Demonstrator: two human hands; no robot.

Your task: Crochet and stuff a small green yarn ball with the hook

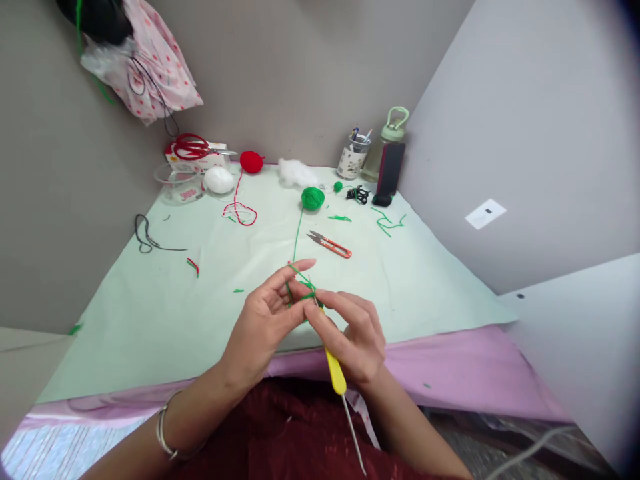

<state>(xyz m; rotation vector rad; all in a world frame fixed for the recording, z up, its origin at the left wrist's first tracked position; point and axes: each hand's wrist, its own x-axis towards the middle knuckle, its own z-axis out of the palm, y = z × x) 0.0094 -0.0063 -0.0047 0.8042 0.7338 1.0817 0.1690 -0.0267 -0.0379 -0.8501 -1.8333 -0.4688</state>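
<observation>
My left hand (270,310) pinches a small piece of green crochet work (309,293), with green yarn (297,237) looped over its raised index finger. That strand runs back to a green yarn ball (313,199) on the table. Between thumb and fingers, my right hand (353,330) grips a crochet hook (335,370) with a yellow handle; its thin metal tip meets the green work. A second metal shaft sticks out of the handle's lower end. Fingers partly hide the stitches. Orange thread snips (330,245) lie just beyond the hands.
Along the back stand a red yarn ball (251,162), white yarn ball (219,180), clear plastic tub (180,185), red-handled scissors (193,147), white stuffing (296,173), pen cup (353,157), green-lidded bottle (385,147) and dark phone (391,169). Yarn scraps (387,221) lie about. Walls enclose the table.
</observation>
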